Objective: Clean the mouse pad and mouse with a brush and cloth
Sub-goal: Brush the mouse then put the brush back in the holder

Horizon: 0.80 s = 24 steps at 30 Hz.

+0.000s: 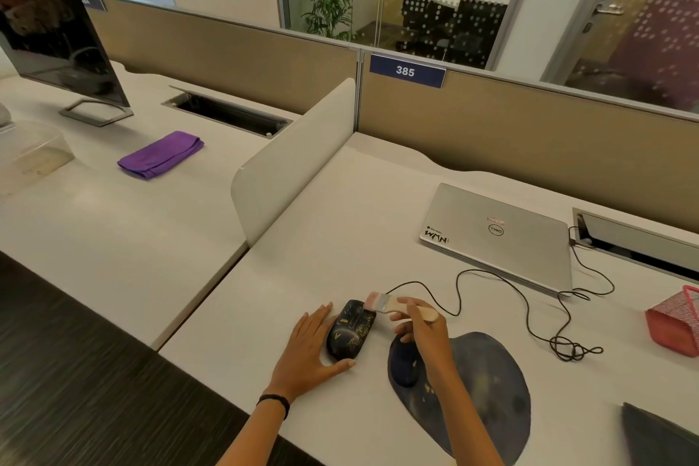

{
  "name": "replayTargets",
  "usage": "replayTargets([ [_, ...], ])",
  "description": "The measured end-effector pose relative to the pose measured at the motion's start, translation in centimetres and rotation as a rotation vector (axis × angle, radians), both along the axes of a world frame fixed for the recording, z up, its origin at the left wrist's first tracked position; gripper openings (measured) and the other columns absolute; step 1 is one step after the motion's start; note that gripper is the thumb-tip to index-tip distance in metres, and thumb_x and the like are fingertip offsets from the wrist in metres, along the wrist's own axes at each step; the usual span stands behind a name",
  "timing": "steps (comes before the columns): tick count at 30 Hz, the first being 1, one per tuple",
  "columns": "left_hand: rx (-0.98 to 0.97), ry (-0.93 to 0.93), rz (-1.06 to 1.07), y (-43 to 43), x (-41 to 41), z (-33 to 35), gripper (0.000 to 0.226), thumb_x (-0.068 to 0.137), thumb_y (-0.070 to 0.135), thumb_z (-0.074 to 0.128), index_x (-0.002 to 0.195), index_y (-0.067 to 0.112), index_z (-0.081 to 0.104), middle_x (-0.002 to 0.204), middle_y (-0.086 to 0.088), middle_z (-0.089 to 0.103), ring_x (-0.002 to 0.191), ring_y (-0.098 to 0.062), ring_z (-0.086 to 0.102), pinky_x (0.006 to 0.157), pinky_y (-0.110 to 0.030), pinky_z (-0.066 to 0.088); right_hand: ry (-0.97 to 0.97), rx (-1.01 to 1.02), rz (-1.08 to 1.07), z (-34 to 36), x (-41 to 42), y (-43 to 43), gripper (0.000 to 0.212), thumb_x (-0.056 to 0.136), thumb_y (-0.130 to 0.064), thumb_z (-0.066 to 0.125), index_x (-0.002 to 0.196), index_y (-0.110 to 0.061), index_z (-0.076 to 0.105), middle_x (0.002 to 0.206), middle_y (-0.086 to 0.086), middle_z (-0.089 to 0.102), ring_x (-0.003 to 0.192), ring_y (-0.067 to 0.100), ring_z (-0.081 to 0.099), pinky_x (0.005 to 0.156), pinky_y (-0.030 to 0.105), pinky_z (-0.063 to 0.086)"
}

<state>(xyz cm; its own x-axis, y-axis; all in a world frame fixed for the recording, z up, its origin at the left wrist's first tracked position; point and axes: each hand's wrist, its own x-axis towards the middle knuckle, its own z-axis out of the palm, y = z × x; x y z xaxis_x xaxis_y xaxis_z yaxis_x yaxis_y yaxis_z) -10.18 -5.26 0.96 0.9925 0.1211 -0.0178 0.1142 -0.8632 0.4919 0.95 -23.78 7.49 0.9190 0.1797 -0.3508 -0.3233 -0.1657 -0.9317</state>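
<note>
Your right hand (420, 329) grips the brush (393, 305) by its handle, with the bristles touching the far end of the mouse (350, 331). Your left hand (308, 348) lies with straight fingers against the mouse's left side and the thumb at its near end. The mouse sits on the desk (340, 238), just left of the mouse pad (484, 382). The folded purple cloth (160, 154) lies well apart, beyond the divider (295, 163).
</note>
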Motion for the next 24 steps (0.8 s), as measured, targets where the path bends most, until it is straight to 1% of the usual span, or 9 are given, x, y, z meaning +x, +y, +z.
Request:
replayTargets([
  [2, -0.022, -0.014, 0.001, -0.05, -0.06, 0.01, 0.083, 0.07, 0.084, 0.036, 0.13, 0.06, -0.016, 0.147, 0.021, -0.009, 0.134, 0.01, -0.016, 0.105, -0.006, -0.023, 0.009, -0.042, -0.005, -0.37, 0.0, -0.02, 0.023, 0.097, -0.019, 0.044, 0.103, -0.006, 0.061, 0.082, 0.013, 0.068, 0.061, 0.019, 0.059, 0.053, 0.019, 0.047],
  [3, -0.033, -0.022, 0.005, -0.08, -0.06, 0.08, 0.082, 0.07, 0.084, 0.037, 0.129, 0.062, -0.015, 0.147, 0.021, -0.007, 0.133, 0.011, -0.017, 0.105, -0.005, -0.023, 0.004, -0.059, -0.031, -0.57, 0.03, -0.1, 0.023, 0.097, -0.02, 0.045, 0.103, -0.006, 0.062, 0.084, 0.013, 0.069, 0.062, 0.018, 0.06, 0.055, 0.02, 0.047],
  [6, -0.019, -0.009, 0.007, -0.09, -0.05, 0.13, 0.085, 0.07, 0.083, 0.038, 0.135, 0.049, -0.005, 0.148, 0.02, -0.007, 0.138, 0.004, -0.011, 0.105, -0.006, -0.023, 0.003, -0.044, -0.037, -0.6, 0.16, -0.27, 0.023, 0.097, -0.02, 0.044, 0.103, -0.008, 0.063, 0.085, 0.014, 0.069, 0.063, 0.017, 0.061, 0.057, 0.018, 0.048],
  [9, -0.023, -0.023, -0.002, -0.07, 0.03, 0.02, 0.082, 0.07, 0.084, 0.036, 0.129, 0.062, -0.015, 0.148, 0.021, -0.008, 0.131, 0.013, -0.019, 0.105, -0.005, -0.023, 0.002, -0.045, -0.013, -0.59, -0.01, -0.26, 0.024, 0.097, -0.019, 0.045, 0.105, -0.005, 0.062, 0.089, 0.017, 0.069, 0.056, 0.01, 0.062, 0.052, 0.015, 0.048],
  [11, -0.027, -0.014, -0.002, -0.07, 0.04, -0.06, 0.082, 0.069, 0.085, 0.036, 0.133, 0.055, -0.007, 0.148, 0.02, -0.007, 0.128, 0.015, -0.022, 0.104, -0.005, -0.024, -0.032, -0.051, -0.069, -0.72, -0.13, -0.33, 0.024, 0.096, -0.019, 0.046, 0.105, -0.004, 0.063, 0.091, 0.017, 0.068, 0.057, 0.008, 0.063, 0.052, 0.014, 0.049],
  [14, -0.014, -0.019, 0.005, 0.02, 0.11, -0.33, 0.091, 0.07, 0.084, 0.037, 0.141, 0.037, 0.007, 0.149, 0.02, -0.005, 0.138, 0.006, -0.012, 0.107, -0.007, -0.022, 0.001, -0.018, -0.022, -0.5, -0.23, -0.56, 0.026, 0.098, -0.021, 0.042, 0.107, -0.008, 0.063, 0.09, 0.016, 0.07, 0.065, 0.019, 0.062, 0.055, 0.019, 0.048],
  [17, -0.019, -0.021, 0.016, 0.04, 0.11, -0.4, 0.092, 0.071, 0.082, 0.041, 0.143, 0.033, 0.012, 0.15, 0.02, -0.004, 0.139, 0.004, -0.008, 0.108, -0.008, -0.02, 0.016, -0.059, 0.007, -0.48, -0.32, -0.61, 0.026, 0.098, -0.019, 0.042, 0.106, -0.009, 0.064, 0.088, 0.015, 0.071, 0.065, 0.019, 0.062, 0.059, 0.022, 0.046],
  [20, 0.002, -0.018, 0.009, 0.1, 0.2, -0.5, 0.093, 0.071, 0.083, 0.04, 0.145, 0.028, 0.021, 0.153, 0.018, -0.001, 0.14, 0.003, -0.007, 0.11, -0.01, -0.018, 0.002, -0.016, -0.037, -0.41, -0.18, -0.65, 0.026, 0.098, -0.016, 0.04, 0.108, -0.006, 0.062, 0.089, 0.017, 0.069, 0.059, 0.014, 0.061, 0.051, 0.018, 0.046],
  [24, 0.007, -0.016, 0.016, 0.11, 0.22, -0.56, 0.092, 0.072, 0.081, 0.042, 0.144, 0.027, 0.023, 0.153, 0.018, 0.0, 0.142, 0.002, -0.006, 0.111, -0.011, -0.018, 0.019, -0.038, -0.001, -0.09, -0.44, -0.5, 0.023, 0.098, -0.017, 0.041, 0.099, -0.013, 0.064, 0.083, 0.012, 0.071, 0.064, 0.019, 0.061, 0.054, 0.021, 0.044],
])
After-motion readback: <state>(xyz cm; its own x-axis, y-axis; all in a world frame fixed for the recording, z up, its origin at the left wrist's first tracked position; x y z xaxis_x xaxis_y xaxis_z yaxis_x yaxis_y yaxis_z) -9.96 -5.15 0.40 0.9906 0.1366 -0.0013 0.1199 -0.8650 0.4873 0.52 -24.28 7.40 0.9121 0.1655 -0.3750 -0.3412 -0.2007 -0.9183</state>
